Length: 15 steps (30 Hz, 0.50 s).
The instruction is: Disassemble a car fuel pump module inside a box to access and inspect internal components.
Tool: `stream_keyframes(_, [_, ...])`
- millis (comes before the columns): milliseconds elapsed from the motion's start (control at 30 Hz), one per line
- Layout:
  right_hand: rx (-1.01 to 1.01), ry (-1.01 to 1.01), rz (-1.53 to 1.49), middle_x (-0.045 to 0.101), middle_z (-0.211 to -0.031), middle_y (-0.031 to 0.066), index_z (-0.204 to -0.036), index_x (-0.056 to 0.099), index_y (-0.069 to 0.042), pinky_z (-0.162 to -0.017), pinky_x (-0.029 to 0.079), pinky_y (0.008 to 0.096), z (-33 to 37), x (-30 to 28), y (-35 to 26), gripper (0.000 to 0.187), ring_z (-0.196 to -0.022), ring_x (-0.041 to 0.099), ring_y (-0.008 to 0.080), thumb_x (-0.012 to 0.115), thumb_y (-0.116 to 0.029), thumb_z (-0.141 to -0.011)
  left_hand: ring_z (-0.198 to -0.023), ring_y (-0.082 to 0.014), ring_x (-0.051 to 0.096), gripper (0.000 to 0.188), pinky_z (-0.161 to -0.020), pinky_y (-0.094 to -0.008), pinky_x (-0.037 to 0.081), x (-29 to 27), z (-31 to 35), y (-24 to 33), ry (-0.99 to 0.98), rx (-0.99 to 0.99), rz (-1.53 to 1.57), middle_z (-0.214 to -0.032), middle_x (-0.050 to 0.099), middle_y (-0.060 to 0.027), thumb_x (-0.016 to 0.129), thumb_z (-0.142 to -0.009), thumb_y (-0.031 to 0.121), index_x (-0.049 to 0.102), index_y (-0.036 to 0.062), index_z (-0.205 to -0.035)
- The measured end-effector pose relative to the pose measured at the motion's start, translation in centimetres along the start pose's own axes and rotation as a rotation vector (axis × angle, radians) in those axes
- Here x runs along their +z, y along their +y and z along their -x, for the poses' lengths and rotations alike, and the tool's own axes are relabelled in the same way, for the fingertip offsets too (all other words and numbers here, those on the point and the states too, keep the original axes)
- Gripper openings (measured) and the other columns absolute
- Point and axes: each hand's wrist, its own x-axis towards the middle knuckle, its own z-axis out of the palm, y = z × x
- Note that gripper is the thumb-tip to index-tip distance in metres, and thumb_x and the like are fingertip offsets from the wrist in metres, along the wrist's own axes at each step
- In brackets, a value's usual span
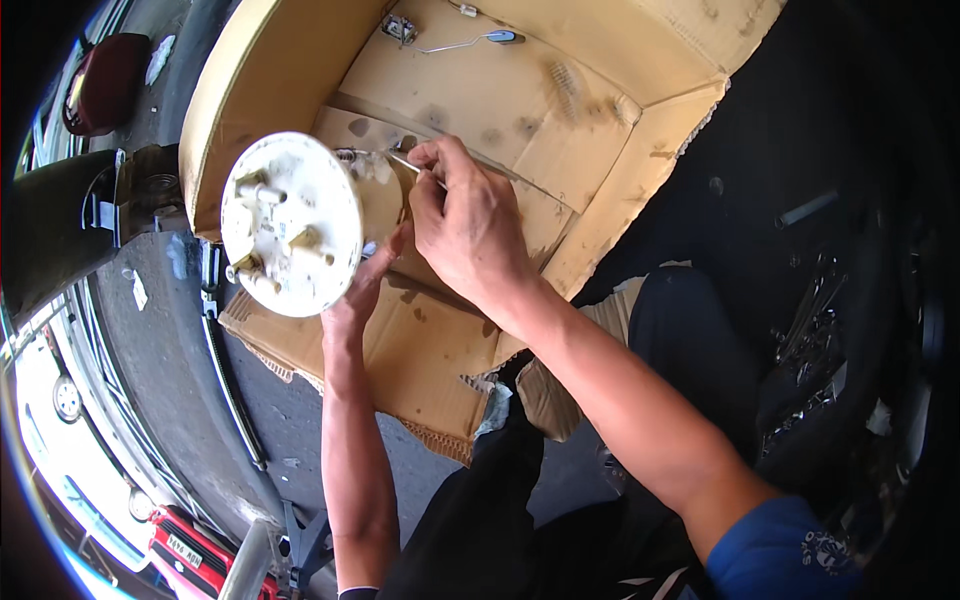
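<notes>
A fuel pump module with a round, stained white top plate [290,225] is tilted over the cardboard box, its pipe stubs facing up. My left hand [362,285] is closed round its body from below; the plate hides part of the fingers. Just right of the plate, my right hand [468,222] pinches a thin metal rod-like tool [403,161]. That tool's tip points at the side of the module's body, and its handle end is hidden in my fingers. Deeper in the box lie a float arm with a blue-grey float [505,37] and a small metal part [398,28].
Oil marks stain the open cardboard box [470,85], and its torn flap [425,390] hangs toward me. Several wrenches [815,310] lie on the dark ground at right. To the left are a long black bar [230,390] and a dark cylindrical object [65,235]. A red car [190,550] stands lower left.
</notes>
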Motion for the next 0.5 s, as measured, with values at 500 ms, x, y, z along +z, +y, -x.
stream_keyframes(500, [0.278, -0.242, -0.263, 0.069, -0.069, 0.0193, -0.131, 0.061, 0.007, -0.057, 0.057, 0.0446, 3.7, -4.0, -2.0, 0.030, -0.063, 0.075, 0.0356, 0.065, -0.009, -0.106, -0.148, -0.0277, 0.051, 0.104, -0.113, -0.0366, 0.053, -1.7, 4.4, 2.1, -0.216, -0.145, -0.167, -0.158, 0.053, -0.0225, 0.088, -0.093, 0.042, 0.028, 0.0040, -0.170])
